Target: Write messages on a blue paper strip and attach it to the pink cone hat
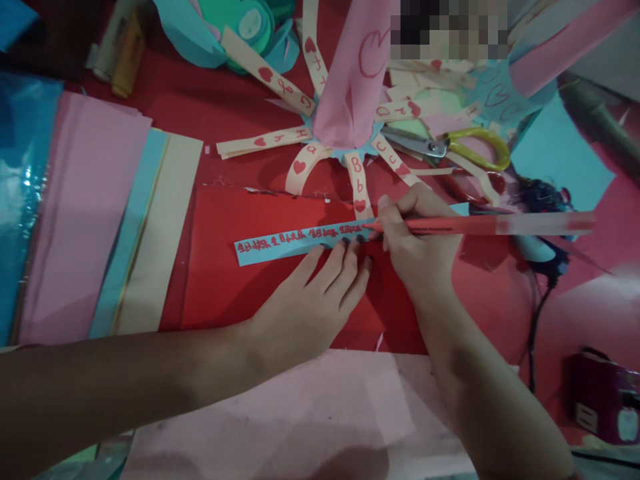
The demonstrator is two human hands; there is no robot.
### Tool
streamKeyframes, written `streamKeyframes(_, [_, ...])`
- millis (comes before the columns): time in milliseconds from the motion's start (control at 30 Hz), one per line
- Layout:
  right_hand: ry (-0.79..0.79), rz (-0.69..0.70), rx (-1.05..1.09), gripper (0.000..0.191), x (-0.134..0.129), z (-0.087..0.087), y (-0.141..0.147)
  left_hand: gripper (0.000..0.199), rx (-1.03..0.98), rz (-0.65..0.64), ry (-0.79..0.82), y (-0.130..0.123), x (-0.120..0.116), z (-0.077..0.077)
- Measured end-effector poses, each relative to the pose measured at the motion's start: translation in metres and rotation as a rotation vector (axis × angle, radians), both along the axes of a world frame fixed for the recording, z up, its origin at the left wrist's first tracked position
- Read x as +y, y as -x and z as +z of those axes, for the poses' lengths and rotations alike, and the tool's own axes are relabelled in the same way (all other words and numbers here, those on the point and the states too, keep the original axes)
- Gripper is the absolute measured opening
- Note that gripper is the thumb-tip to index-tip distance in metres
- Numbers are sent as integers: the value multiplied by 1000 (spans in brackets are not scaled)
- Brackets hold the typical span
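A blue paper strip [260,249] with red handwriting lies slantwise on a red sheet [225,293]. My left hand [320,293] rests flat on the strip's lower edge, fingers stretched out and holding nothing. A red pen [460,225] is pinched in my right hand [417,243], its tip touching the strip at the end of the written words. Just beyond the strip stands a pink paper cone [345,93] with a heart drawn on it. Cream strips with letters and red hearts fan out from its base, one strip marked B b [357,183] reaching the blue strip.
Scissors with yellow handles [475,148] lie to the right of the cone, near a dark tool with a cord [550,260]. Coloured paper sheets [85,220] are stacked at left. A second pink cone [565,50] stands at back right. A purple box-like object [603,393] sits at lower right.
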State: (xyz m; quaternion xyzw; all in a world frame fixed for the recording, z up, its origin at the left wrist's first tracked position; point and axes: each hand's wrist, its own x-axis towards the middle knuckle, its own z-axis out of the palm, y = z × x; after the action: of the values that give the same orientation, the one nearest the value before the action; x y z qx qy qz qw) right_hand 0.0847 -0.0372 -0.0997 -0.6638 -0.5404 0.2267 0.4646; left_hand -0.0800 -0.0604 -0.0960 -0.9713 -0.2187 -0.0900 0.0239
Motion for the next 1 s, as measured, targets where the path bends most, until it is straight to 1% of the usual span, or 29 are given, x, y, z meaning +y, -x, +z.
streamKeyframes(133, [13, 7, -4, 37, 0, 0, -1, 44, -1, 1, 0, 0, 0, -1])
streamKeyframes(333, [35, -38, 22, 36, -2, -1, -1, 43, -14, 0, 1, 0, 0, 0])
streamKeyframes(467, [35, -31, 11, 36, -2, -1, -1, 43, -5, 0, 10, 0, 1, 0])
streamKeyframes(633, [-11, -39, -48, 38, -1, 0, 0, 44, -8, -1, 1, 0, 1, 0])
streamKeyframes(800, [11, -14, -24, 36, -1, 0, 0, 43, -17, 0, 6, 0, 0, -1])
streamKeyframes(1000, [13, -21, -16, 36, -2, 0, 0, 44, -11, -1, 16, 0, 0, -1])
